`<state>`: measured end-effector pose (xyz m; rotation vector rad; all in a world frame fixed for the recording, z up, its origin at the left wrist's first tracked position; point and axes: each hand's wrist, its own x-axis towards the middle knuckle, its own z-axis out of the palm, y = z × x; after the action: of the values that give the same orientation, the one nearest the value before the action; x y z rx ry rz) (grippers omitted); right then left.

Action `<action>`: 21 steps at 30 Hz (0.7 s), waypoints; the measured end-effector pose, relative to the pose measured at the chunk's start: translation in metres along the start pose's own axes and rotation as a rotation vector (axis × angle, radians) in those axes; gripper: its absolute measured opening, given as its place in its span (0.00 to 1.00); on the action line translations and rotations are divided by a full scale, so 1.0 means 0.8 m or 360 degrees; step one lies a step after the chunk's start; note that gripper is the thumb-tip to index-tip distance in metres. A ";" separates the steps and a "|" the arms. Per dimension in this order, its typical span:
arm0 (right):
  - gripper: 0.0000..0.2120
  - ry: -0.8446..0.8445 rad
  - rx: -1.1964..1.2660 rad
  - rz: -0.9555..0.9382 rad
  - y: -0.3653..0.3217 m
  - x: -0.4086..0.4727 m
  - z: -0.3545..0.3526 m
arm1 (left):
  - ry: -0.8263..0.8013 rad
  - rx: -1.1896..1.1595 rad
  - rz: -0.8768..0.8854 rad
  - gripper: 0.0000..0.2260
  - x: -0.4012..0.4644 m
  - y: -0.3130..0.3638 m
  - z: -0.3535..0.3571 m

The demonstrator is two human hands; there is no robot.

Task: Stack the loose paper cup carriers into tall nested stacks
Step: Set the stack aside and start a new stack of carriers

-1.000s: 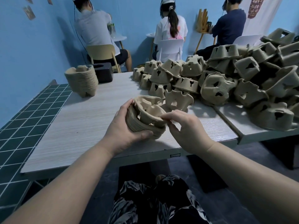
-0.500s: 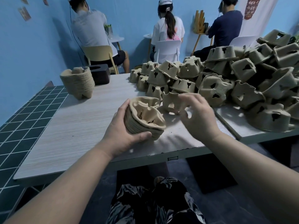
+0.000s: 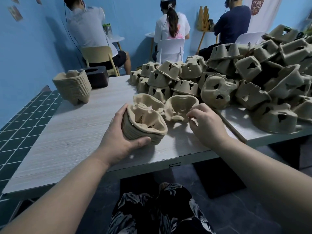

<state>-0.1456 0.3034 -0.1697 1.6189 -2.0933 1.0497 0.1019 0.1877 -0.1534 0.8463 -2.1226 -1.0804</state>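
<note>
My left hand [image 3: 118, 141] grips a short nested stack of beige pulp cup carriers [image 3: 145, 125], tilted open side up, near the table's front edge. Just right of it, a loose carrier [image 3: 180, 107] lies open side up, and my right hand [image 3: 207, 122] pinches its near rim. Another loose carrier [image 3: 148, 102] sits behind the held stack. A large heap of upturned carriers [image 3: 236, 81] covers the right side. A tall finished stack [image 3: 74, 88] stands at the far left of the table.
The pale wood-grain table [image 3: 76, 132] adjoins a second tabletop [image 3: 244, 129] at the right. A black box [image 3: 98, 76] sits behind the finished stack. Three people sit on chairs with their backs to me along the blue wall. Green tiled floor lies to the left.
My right hand left the held stack, reached toward the heap and now pinches a loose carrier turned open side up. The left hand keeps the stack in nearly the same place.
</note>
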 end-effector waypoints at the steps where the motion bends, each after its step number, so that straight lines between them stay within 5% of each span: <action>1: 0.07 0.0017 0.0006 -0.0029 0.000 -0.006 -0.002 | 0.0000 0.0007 -0.0001 0.56 0.000 0.000 0.000; 6: 0.25 0.0024 -0.0061 -0.0217 -0.004 -0.019 -0.016 | 0.0007 0.0011 0.0013 0.55 0.001 0.002 0.003; 10: 0.31 -0.0185 -0.0283 0.0082 0.015 -0.010 -0.021 | 0.0027 0.0012 0.0000 0.56 0.000 0.002 0.005; 15: 0.10 -0.0237 -0.0239 0.0149 0.019 0.002 -0.009 | 0.0037 0.0028 0.0003 0.57 0.001 0.002 0.005; 21: 0.02 -0.0012 -0.0339 -0.0104 0.012 0.000 0.002 | 0.0035 0.0013 0.0004 0.56 0.001 -0.001 0.004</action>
<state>-0.1546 0.3034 -0.1740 1.5768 -2.0626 0.7712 0.0990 0.1884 -0.1553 0.8557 -2.1107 -1.0571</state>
